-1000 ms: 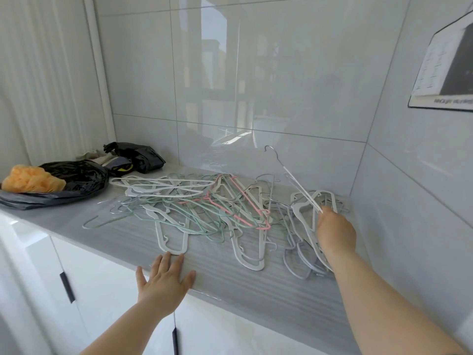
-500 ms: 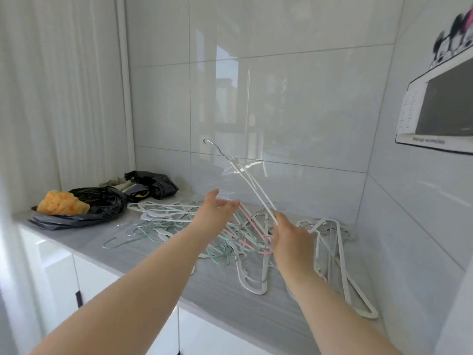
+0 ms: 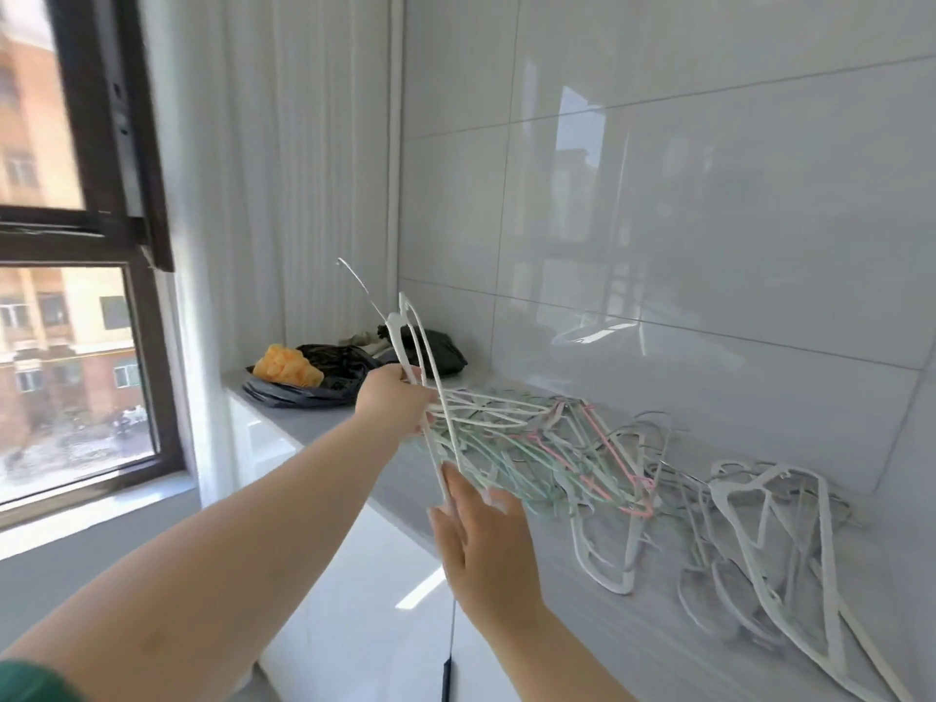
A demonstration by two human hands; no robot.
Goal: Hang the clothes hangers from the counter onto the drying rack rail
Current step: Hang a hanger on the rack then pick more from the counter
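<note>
White hanger [image 3: 395,326] gripped in left hand [image 3: 392,402], just above right hand [image 3: 486,544]'s fingers [image 3: 454,491].

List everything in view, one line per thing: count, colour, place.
held hangers: one or two, white, raised above the counter
hanger pile: many, white, mint and pink, tangled mid-counter
second hanger pile: several, white and grey, counter's right end
counter: one, grey, along the tiled wall
plastic bag: one, black, counter's far end
orange bundle: one, orange, on the plastic bag
pouch: one, black, behind the plastic bag
cabinet: white, under the counter
window: one, dark frame, left
curtain: white, beside the window
left hand: grips the held hangers
right hand: fingers straight, by their lower end
</note>
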